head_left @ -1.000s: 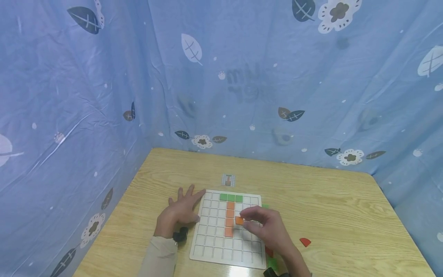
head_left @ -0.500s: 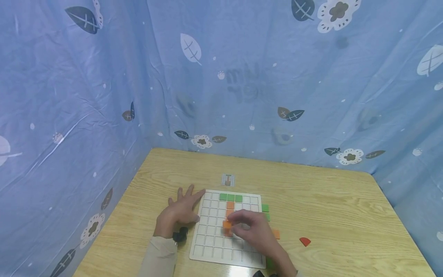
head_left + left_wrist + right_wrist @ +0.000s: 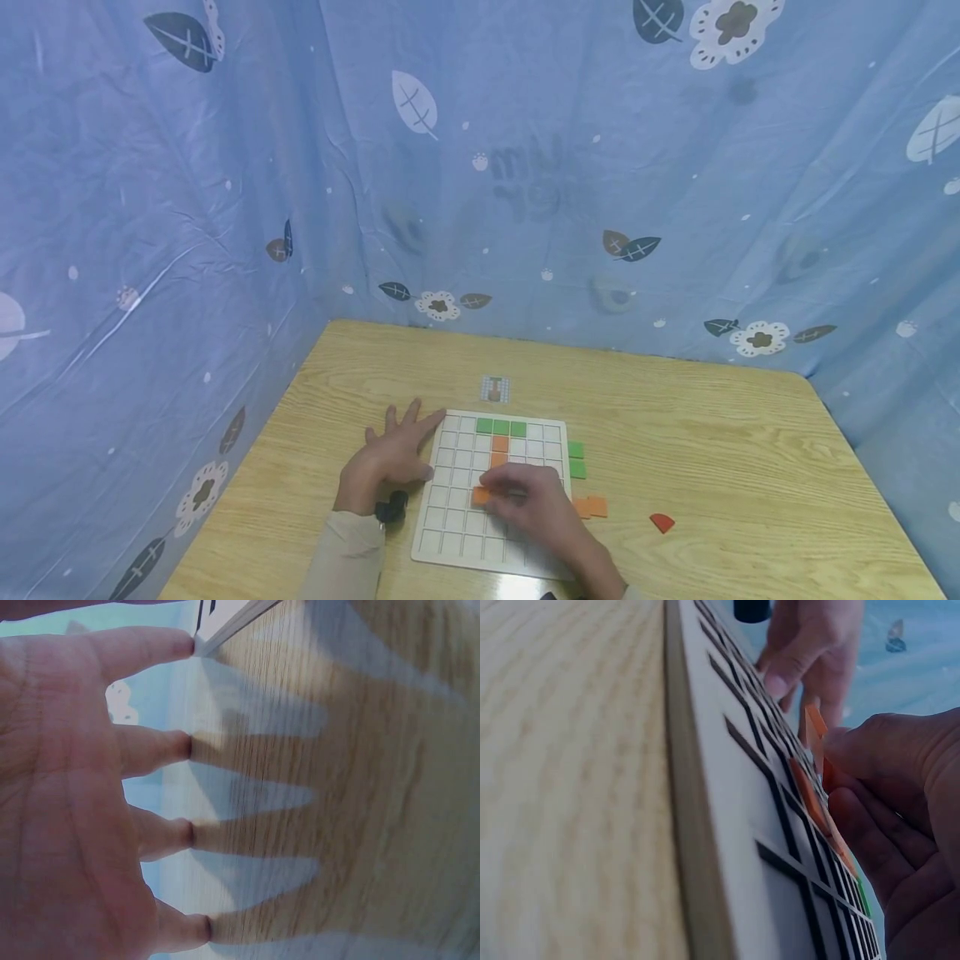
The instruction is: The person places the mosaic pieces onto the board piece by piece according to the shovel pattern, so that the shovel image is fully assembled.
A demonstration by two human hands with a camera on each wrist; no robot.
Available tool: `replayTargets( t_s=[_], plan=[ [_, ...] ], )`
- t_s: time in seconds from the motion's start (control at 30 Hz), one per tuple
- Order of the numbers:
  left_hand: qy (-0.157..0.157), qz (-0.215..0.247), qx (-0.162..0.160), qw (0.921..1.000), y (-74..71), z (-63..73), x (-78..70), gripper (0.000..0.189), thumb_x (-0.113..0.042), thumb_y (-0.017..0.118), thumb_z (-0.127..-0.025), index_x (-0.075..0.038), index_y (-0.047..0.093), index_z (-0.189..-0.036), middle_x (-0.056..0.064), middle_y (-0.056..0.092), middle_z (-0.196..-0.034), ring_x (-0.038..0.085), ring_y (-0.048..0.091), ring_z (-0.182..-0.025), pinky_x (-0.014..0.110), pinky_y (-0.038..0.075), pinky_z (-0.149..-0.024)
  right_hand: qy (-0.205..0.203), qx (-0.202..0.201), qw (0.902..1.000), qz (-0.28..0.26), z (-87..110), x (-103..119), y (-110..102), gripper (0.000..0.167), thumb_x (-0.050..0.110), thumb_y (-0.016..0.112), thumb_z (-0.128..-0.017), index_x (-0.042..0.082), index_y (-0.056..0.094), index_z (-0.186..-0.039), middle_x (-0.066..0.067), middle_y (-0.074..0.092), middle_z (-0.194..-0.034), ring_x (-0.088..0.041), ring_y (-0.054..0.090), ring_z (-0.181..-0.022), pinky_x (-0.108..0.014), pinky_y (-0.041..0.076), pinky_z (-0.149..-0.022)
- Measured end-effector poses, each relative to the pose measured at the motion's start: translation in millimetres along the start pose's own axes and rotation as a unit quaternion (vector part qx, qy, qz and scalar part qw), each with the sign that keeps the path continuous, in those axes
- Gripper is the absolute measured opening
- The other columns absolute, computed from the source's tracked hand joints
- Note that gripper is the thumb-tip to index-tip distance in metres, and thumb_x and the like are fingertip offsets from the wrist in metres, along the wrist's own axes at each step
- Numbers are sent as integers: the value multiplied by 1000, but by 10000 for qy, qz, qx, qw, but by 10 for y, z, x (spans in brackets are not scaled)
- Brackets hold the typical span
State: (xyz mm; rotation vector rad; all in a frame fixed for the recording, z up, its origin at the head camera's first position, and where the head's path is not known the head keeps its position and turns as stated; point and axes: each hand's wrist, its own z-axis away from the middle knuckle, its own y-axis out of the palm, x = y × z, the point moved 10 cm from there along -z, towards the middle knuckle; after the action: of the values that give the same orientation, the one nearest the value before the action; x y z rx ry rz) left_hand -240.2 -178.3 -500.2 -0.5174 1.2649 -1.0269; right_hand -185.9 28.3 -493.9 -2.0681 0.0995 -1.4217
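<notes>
My right hand [image 3: 528,496] pinches an orange square tile [image 3: 482,497] between thumb and fingers, over the middle of a white grid board [image 3: 450,546]. In the right wrist view the pinched tile [image 3: 815,739] stands tilted on edge, close above the grid. Three green tiles [image 3: 501,427] lie in a row near the board's top, and an orange column [image 3: 499,444] runs down from them, its lower part hidden by my right hand. With fingers spread, my left hand [image 3: 390,454] rests at the board's left edge. Its fingertips [image 3: 180,746] touch the wooden table in the left wrist view.
A small pattern card [image 3: 495,389] lies behind the board. Two green tiles [image 3: 576,460] and some orange tiles [image 3: 596,507] sit along the board's right edge. Farther right on the wooden table [image 3: 712,450] is a red quarter-circle piece [image 3: 662,522]. A blue curtain [image 3: 525,208] stands behind.
My right hand has moved left and slightly toward me across the board with the orange tile, uncovering green and orange tiles at the right edge. The left hand has stayed in place.
</notes>
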Motion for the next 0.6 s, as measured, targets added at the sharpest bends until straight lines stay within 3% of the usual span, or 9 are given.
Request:
replayTargets(
  t_s=[0.27, 0.47, 0.6],
  plan=[
    [7, 39, 9, 10000, 9, -3, -7, 98, -12, 88, -80, -21, 46, -168, 26, 17, -181, 66, 2, -163, 94, 5, -118, -740, -158, 9962, 424, 1, 149, 29, 29, -5, 84, -85, 12, 84, -109, 2, 84, -108, -13, 79, -101, -31, 66, -92],
    [5, 34, -7, 10000, 1, -1, -12, 99, -12, 89, -80, -21, 46, -168, 27, 18, -181, 66, 3, -163, 94, 5, -118, -824, -44, 9945, 641, -11, 210, 65, 27, -3, 84, -86, 12, 83, -109, 3, 84, -106, -5, 74, -95, -26, 64, -87],
    [19, 26, -13, 10000, 3, 0, -17, 99, -12, 89, -80, -20, 46, -168, 27, 18, -181, 67, 3, -163, 94, 6, -118, -787, 94, 9916, 1019, -25, 219, 115, 27, 0, 85, -86, 13, 83, -110, 4, 84, -108, -5, 75, -100, -29, 64, -91]
  ],
)
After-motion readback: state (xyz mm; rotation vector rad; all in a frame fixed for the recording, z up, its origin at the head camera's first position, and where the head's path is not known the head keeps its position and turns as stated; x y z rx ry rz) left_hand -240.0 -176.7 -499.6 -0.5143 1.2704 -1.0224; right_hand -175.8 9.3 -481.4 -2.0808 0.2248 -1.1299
